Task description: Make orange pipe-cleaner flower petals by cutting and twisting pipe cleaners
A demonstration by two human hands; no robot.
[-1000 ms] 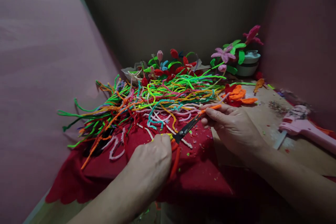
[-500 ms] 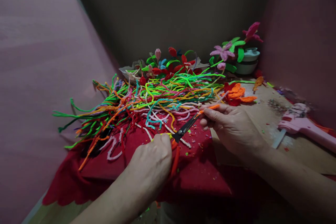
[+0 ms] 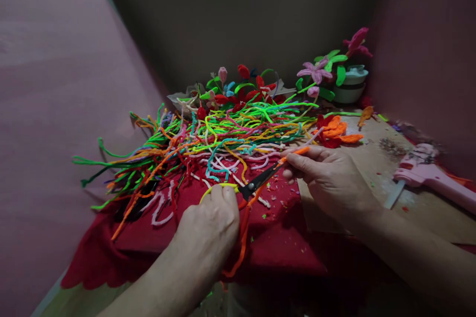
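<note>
My left hand (image 3: 210, 223) is closed round the yellow handle of a pair of scissors (image 3: 253, 185). Their dark blades point up and right toward my other hand. Between thumb and fingers, my right hand (image 3: 323, 171) pinches an orange pipe cleaner (image 3: 300, 150), right at the scissor tips. An orange strand (image 3: 243, 245) hangs in a curve below the scissors, beside my left hand. Behind both hands lies a tangled heap of coloured pipe cleaners (image 3: 256, 121). An orange fuzzy flower (image 3: 336, 131) sits just beyond my right hand.
A pink glue gun (image 3: 424, 173) rests on a cardboard sheet (image 3: 372, 178) at right. Finished flowers (image 3: 241, 86) and a pale pot (image 3: 349, 91) stand at the back. Small clippings dot the red cloth (image 3: 282, 252). Walls rise on both sides.
My left hand has shifted slightly down and left with the scissors, showing more of the yellow handle. The orange strand now hangs lower and longer. My right hand stays nearly in place.
</note>
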